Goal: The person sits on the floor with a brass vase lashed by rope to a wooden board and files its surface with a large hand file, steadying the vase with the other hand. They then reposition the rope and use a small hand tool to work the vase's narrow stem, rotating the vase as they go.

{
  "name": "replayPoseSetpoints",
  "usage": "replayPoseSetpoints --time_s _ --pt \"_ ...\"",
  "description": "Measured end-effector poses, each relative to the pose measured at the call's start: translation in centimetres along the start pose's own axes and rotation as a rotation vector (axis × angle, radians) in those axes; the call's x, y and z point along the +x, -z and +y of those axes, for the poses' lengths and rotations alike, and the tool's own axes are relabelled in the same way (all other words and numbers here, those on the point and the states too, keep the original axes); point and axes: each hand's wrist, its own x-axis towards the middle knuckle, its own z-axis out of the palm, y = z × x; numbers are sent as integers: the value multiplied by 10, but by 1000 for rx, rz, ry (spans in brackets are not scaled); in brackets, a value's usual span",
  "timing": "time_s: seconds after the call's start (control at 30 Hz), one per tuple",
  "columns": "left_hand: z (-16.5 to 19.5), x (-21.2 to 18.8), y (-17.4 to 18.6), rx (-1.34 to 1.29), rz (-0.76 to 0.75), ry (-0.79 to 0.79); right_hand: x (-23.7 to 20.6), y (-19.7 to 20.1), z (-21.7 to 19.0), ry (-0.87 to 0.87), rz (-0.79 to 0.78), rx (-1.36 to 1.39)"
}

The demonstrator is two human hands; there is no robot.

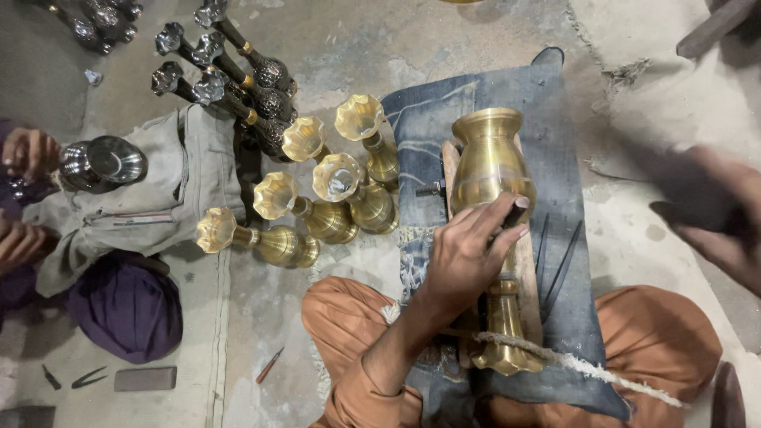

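A tall brass vase (487,170) lies on a wooden board (526,273) over a blue cloth (555,127) between my crossed legs in orange cloth. My left hand (464,257) rests on the vase's waist and pinches a short dark punch (517,212) against the metal. A frayed rope (555,358) runs across the vase's flared foot (507,357). My right hand (717,226) hovers off to the right, apart from the vase. It is blurred, and its fingers seem curled around a dark blurred tool (686,186).
Several brass vases (317,198) stand left of the cloth, with dark silver-topped ones (238,75) behind. Another person's hands (28,150) at the left hold a shiny steel vessel (103,162). Thin dark tools (559,257) lie on the cloth. Small tools (87,376) and a block (145,379) lie at the bottom left.
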Motion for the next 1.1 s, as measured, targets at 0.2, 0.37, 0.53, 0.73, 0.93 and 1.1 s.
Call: replayPoseSetpoints --time_s 0.2,0.37,0.53,0.73,0.93,1.1 --pt "4 5 14 -41 -133 77 -13 -17 0 65 163 124" --pt "3 23 23 -97 -319 83 -22 -18 -24 -213 24 93" --pt "-6 37 26 -72 -540 180 -39 -25 -49 -39 133 126" --pt "-19 57 11 -93 -514 -92 -54 -45 -41 -200 155 154" --pt "-16 82 8 94 -949 169 -49 -49 -56 -175 184 52" --pt "-21 78 23 -12 -826 90 -36 -45 -66 -227 135 57"
